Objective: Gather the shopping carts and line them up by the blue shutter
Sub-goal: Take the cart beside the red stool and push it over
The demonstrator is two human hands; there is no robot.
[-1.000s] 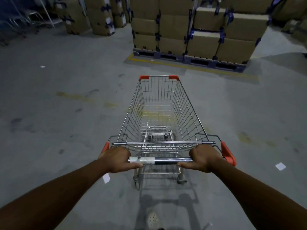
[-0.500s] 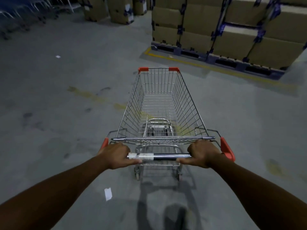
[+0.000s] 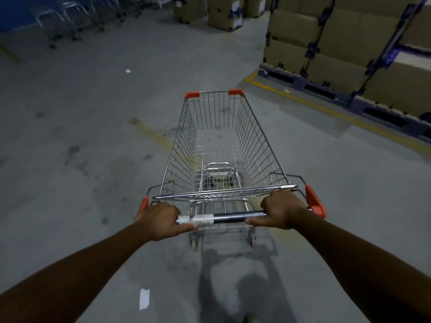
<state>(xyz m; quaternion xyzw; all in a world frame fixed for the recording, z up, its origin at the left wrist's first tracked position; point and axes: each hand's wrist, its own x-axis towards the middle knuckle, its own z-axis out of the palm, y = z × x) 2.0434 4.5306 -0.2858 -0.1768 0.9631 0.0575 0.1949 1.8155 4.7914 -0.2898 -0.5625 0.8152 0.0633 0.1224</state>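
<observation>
Spreading from edge to edge, one grey concrete floor (image 3: 70, 183), stained in patches, with a yellow line (image 3: 326, 108) painted toward its right edge. Along that right edge, brown cartons (image 3: 349, 43) stacked on dark pallets (image 3: 326, 89), cut off by the frame and too many to count. At the far left corner, one blue shutter (image 3: 14, 10), with a blurred row of parked carts (image 3: 70, 19) in front of it, several, exact number unclear.

In the middle of the floor, one wire shopping cart (image 3: 256, 136), nose pointing away, well apart from the parked row and near the yellow line. Four orange plastic pieces on it: two caps (image 3: 192, 95) at the front corners, two guards (image 3: 314, 201) at the handle ends. One handle bar (image 3: 233, 216), partly wrapped in pale tape.

Two bare hands on that bar: left hand (image 3: 161, 220) clenched round its left end, right hand (image 3: 282, 209) clenched round its right end, thumbs lying along the bar.

Two white paper scraps (image 3: 144, 298) on the floor, one near the left forearm, one far off at left.
</observation>
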